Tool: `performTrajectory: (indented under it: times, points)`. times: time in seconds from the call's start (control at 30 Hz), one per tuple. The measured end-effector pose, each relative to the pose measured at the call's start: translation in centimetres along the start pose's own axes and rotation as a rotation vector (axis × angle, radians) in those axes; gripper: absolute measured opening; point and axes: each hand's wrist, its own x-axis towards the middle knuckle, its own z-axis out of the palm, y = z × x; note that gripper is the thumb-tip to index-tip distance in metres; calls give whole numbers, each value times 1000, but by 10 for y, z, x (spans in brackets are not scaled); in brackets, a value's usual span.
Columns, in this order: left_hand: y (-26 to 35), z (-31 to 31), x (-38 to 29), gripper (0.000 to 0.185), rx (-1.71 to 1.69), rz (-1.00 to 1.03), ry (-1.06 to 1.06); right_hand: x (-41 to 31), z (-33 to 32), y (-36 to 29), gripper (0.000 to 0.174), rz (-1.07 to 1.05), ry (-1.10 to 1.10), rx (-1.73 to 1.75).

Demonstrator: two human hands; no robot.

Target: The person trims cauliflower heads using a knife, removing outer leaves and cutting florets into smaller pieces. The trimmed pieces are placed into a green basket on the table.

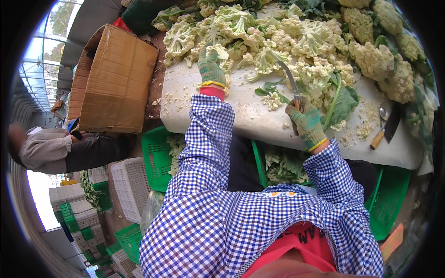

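My left hand [212, 71], in a green and tan knit glove with a yellow cuff, has its fingers around a pale cauliflower piece [220, 52] at the near edge of a heap of cut cauliflower [240, 22]. In my right hand [307, 127], gloved alike, is the wooden handle of a curved knife [290, 78]. Its blade points away from me, with the tip beside a branched cauliflower stem [266, 60]. A green leaf [342, 104] lies right of that hand. Beneath both hands is a white-covered table [250, 114] strewn with crumbs.
Whole cauliflower heads [373, 60] are piled at right, near a broad dark blade [393, 123], a wooden handle [377, 139] and a spoon [383, 113]. A cardboard box [114, 80] stands left. Green crates [151, 158] sit below the table. Another person [52, 149] stands at far left.
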Motion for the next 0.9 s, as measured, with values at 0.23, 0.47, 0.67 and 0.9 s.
performTrajectory:
  times: [0.23,0.47,0.67,0.9]
  points:
    - [5,10,-69,47,-717,-301,-159,18,59,-25,29,-259,-132,-115]
    - [-3,3,-82,42,-706,-406,-65,22,77,-12,32,-284,-126,-399]
    - [-7,-3,-75,40,-651,-418,-85,36,88,20,32,-297,-147,-235]
    - [3,-26,-48,42,-31,-142,202,28,81,11,31,-196,-114,-272]
